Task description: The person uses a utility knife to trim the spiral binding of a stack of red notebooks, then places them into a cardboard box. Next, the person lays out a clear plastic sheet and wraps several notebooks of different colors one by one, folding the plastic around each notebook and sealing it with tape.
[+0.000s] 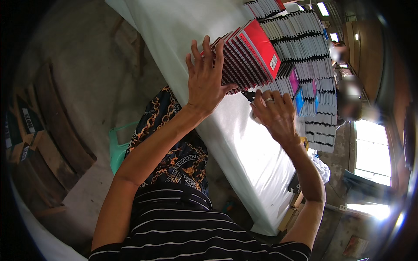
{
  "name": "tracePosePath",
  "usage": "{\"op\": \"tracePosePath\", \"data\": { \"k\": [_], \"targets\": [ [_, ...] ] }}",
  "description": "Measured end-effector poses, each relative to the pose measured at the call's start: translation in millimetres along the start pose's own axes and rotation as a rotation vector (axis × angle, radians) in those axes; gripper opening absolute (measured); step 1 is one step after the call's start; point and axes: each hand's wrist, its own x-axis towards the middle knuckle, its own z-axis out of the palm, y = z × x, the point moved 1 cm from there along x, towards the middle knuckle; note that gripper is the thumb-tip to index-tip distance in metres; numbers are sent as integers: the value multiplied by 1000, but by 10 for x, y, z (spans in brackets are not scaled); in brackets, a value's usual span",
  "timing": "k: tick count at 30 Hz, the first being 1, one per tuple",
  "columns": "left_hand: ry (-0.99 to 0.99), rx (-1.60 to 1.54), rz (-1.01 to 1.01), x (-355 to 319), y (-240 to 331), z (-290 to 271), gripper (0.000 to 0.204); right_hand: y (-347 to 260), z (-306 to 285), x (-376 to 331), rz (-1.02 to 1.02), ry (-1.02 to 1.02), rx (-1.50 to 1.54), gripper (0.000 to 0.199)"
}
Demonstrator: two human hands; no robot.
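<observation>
A stack of red-covered spiral notebooks (262,42) stands on the white-covered table, its dark wire bindings turned toward me. My left hand (205,71) lies against the left end of the stack with fingers spread, and its thumb rests by the bottom binding. Close to the lowest bindings, my right hand (274,111) is closed around a small black-tipped hand tool (248,95). My fingers cover most of that tool, so its exact kind does not show. The tip is near the bottom corner of the stack; whether it touches a wire I cannot tell.
Long rows of stacked notebooks (305,48) with black bindings fill the table's far right side, with pink and blue covers among them. The white tablecloth (250,174) runs to the near edge. A green plastic chair (118,150) and boxes (28,122) stand left; people are beyond the table.
</observation>
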Motion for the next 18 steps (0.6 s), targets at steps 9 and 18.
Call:
{"op": "tracePosePath", "data": {
  "k": [9,18],
  "targets": [
    [23,-38,42,60,52,-67,116,141,-253,50,-13,82,115,45],
    [50,-46,54,115,138,-75,120,264,-155,35,-151,131,37,35]
  ]
}}
